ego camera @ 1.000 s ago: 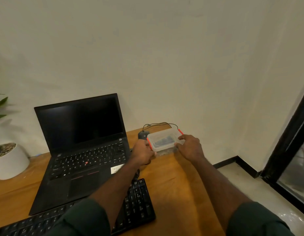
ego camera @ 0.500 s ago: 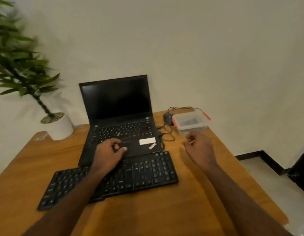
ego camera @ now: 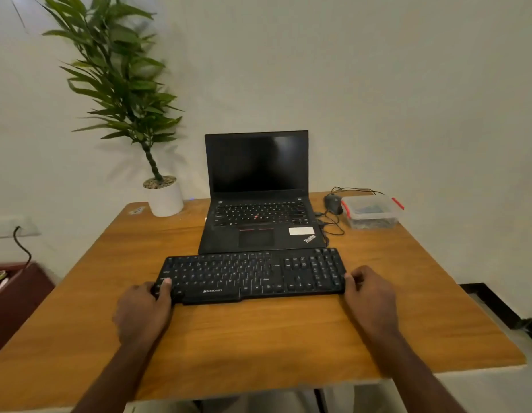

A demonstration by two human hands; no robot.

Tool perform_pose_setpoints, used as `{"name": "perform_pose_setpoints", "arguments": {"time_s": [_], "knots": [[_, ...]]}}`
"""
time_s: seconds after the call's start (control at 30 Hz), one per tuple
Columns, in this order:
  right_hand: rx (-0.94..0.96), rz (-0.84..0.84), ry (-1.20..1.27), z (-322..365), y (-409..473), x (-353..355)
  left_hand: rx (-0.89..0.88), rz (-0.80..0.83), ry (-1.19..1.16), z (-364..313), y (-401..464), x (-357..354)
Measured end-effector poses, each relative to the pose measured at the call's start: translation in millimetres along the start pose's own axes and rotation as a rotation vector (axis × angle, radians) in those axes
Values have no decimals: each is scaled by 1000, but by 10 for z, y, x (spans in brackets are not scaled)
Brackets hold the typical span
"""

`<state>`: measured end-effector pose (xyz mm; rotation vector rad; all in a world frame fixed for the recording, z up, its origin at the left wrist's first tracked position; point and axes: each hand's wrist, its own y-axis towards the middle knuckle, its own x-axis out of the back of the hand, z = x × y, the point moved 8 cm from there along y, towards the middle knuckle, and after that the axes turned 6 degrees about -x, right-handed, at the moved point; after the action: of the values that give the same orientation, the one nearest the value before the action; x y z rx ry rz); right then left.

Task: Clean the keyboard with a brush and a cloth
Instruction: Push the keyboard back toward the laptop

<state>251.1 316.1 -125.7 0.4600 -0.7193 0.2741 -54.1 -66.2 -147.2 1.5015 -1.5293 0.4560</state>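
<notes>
Wooden table [ego camera: 258, 338] carries the black Zebronics keyboard [ego camera: 253, 275] at centre, left hand [ego camera: 144, 311] and right hand [ego camera: 369, 296] fingers grasping its ends; square it evenly, clear of the laptop [ego camera: 258, 204] at 12 o'clock.

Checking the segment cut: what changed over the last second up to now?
Both hands let go of the plastic box at the table's far right and came back to the keyboard: the left hand now grips its left end, the right hand its right end. The keyboard now lies squarer in front of the laptop. Laptop, mouse and plant stayed put.
</notes>
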Motion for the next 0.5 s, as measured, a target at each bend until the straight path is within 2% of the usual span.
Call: {"name": "perform_pose_setpoints", "arguments": {"time_s": [0.07, 0.17, 0.23, 0.33, 0.5], "knots": [[13, -20, -2, -35, -65, 20, -43, 28, -19, -57, -44, -14], [-54, -53, 64, -117, -59, 123, -140, 159, 27, -135, -102, -99], [-90, -18, 86, -136, -43, 131, -201, 211, 36, -181, -112, -130], [-84, 60, 62, -76, -57, 86, -212, 241, 28, -203, -111, -119], [-96, 82, 36, -67, -81, 73, -220, 257, 68, -302, -202, -26]]}}
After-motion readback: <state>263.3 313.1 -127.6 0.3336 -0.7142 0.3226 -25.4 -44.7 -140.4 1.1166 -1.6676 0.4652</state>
